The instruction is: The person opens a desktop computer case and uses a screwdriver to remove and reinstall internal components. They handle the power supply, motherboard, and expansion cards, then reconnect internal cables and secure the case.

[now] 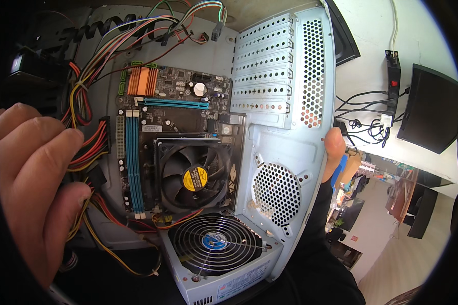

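An uncovered desktop computer case (277,137) fills the middle, its insides facing me. My right hand (334,152) is closed round the outer edge of the rear panel, most of its fingers hidden behind the metal. On the left, my left hand (38,175) is bent in a loose curve, thumb and index finger apart, with nothing visible between them. Beside its fingertips run bundled power cables (92,147). The motherboard (183,114) carries a black cooling fan (193,175), blue memory slots (133,162) and an orange heatsink (142,81). Below sits the power supply (224,272).
Loose coloured wires (152,23) with small plugs hang across the top of the case. To the right, a black power strip (393,84) with tangled cords and a dark monitor (430,109) stand on a white surface. Beyond its edge, a floor (374,231) and furniture show.
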Available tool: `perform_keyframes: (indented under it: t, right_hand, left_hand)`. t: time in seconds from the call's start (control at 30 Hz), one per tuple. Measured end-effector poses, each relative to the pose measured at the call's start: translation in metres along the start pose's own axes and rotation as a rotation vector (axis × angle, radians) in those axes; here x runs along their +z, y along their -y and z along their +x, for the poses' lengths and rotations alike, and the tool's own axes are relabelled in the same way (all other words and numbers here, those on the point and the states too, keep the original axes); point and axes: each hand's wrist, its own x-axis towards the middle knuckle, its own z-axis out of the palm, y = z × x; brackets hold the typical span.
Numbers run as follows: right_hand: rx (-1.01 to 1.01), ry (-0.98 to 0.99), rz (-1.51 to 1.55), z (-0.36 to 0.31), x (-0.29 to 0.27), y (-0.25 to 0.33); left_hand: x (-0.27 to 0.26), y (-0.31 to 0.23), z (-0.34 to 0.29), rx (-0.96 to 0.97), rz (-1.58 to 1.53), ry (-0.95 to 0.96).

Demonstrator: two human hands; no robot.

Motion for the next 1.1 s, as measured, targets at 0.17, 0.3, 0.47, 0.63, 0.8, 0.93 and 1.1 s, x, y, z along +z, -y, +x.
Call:
perform_keyframes:
  t: [0.17, 0.3, 0.47, 0.63, 0.8, 0.93, 1.1]
  right_hand:
    - [-0.004, -0.008, -0.005, 0.002, -0.002, 0.002]
    - [0.000, 0.003, 0.009, 0.005, -0.002, 0.001]
    - [0.007, -0.002, 0.029, 0.004, -0.001, -0.002]
    - [0.009, 0.008, 0.075, -0.001, -0.001, -0.008]
    - [0.005, 0.038, 0.187, 0.000, 0.007, -0.017]
    - [-0.063, -0.137, 0.043, -0.015, 0.009, -0.010]
    - [-0.328, -0.335, -0.153, -0.071, -0.037, -0.016]
  left_hand:
    - [0.003, -0.002, 0.005, -0.031, 0.004, -0.004]
    - [-0.003, -0.001, 0.006, -0.002, 0.006, 0.019]
    - [-0.016, -0.007, 0.019, 0.073, -0.037, 0.044]
    - [-0.017, -0.011, 0.015, 0.045, -0.020, 0.036]
    - [-0.019, -0.009, 0.017, 0.223, 0.007, -0.176]
    - [-0.014, -0.002, 0.026, 0.251, -0.056, -0.267]
    - [-0.013, -0.006, 0.033, 0.246, -0.154, -0.310]
